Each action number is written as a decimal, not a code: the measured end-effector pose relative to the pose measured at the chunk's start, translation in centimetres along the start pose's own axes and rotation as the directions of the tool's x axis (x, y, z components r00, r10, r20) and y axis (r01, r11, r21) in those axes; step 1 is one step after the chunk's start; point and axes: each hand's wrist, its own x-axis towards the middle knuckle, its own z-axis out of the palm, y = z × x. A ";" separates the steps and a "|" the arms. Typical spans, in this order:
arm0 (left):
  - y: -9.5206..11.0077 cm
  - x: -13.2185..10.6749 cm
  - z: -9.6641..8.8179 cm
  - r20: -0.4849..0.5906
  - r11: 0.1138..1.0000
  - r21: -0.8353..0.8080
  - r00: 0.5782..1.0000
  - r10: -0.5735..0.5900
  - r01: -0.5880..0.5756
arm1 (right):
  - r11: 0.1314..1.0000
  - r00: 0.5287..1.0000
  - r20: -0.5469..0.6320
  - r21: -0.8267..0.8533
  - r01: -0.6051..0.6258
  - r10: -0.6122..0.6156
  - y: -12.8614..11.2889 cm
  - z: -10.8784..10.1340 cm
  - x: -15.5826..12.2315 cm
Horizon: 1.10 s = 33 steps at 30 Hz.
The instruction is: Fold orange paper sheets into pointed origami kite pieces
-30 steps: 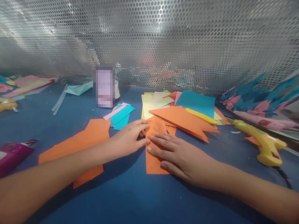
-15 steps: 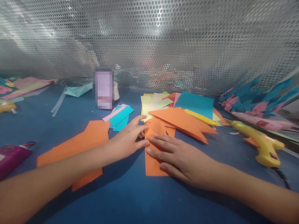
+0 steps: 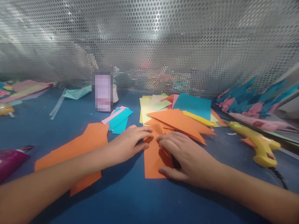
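A piece of orange paper lies on the blue table in front of me, its upper part raised in a slight curl. My left hand reaches over its left edge, with fingers apart and loosely bent. From the right, my right hand arches above the same paper. Its thumb is spread near the lower edge and its curved fingertips are near the middle; I cannot tell which of them touch. Neither hand grips anything. Just beyond lies a folded orange paper piece with pointed ends.
More orange paper lies under my left forearm. Cyan and pink strips, a yellow cutter and coloured sheets lie farther back. A yellow glue gun is at right. A blurred phone-like panel stands before a perforated metal wall.
My right hand has gone from lying flat on the orange paper to arching over it, its thumb spread apart. My left hand has come slightly lower and farther over the paper.
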 end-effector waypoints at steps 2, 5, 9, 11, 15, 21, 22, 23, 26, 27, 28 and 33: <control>0.0 0.0 0.0 0.004 1.000 -0.002 1.000 -0.007 0.007 | 0.999 0.999 -0.014 -0.004 -0.031 0.031 0.1 0.0 0.1; -0.1 -0.1 0.1 0.005 1.000 -0.004 1.000 -0.016 0.016 | 0.998 0.998 -0.002 0.000 -0.064 0.064 0.4 0.1 0.2; -0.2 -0.1 0.1 0.006 1.000 -0.014 1.000 0.006 -0.005 | 0.998 0.998 0.008 -0.012 -0.065 0.065 0.8 0.1 0.3; -0.2 -0.1 0.0 0.007 1.000 -0.020 1.000 0.010 -0.010 | 0.998 0.998 0.010 -0.023 -0.060 0.060 0.9 0.2 0.2; 0.0 -0.1 -0.1 0.003 1.000 -0.019 1.000 0.012 -0.012 | 0.998 0.999 0.024 -0.050 -0.047 0.048 1.1 0.3 0.2; -0.1 -0.1 0.0 -0.004 0.999 0.020 0.999 0.048 -0.048 | 0.999 1.000 0.018 -0.034 -0.022 0.022 1.6 0.6 0.2; -0.2 -0.1 -0.1 0.003 0.998 0.036 0.998 0.060 -0.060 | 0.999 1.000 0.013 -0.026 -0.021 0.021 1.6 0.6 0.2; -0.2 -0.1 -0.1 0.008 0.996 0.053 0.997 0.071 -0.072 | 1.000 1.000 0.005 -0.021 -0.017 0.017 1.7 0.6 0.2; -0.2 0.0 -0.1 0.004 0.990 0.084 0.994 0.112 -0.112 | 0.998 0.999 -0.052 -0.065 0.013 -0.016 1.8 0.5 0.1; -0.2 0.0 0.0 -0.003 0.988 0.094 0.992 0.127 -0.126 | 0.995 0.996 -0.082 -0.099 0.015 -0.023 1.8 0.4 0.0; -0.1 0.0 0.0 -0.013 0.984 0.104 0.990 0.144 -0.142 | 0.991 0.993 -0.119 -0.136 0.004 -0.021 1.9 0.4 0.0; 0.2 -0.1 0.3 -0.036 0.983 0.134 0.991 0.133 -0.127 | 0.967 0.969 -0.249 -0.244 -0.070 0.008 2.0 0.2 0.1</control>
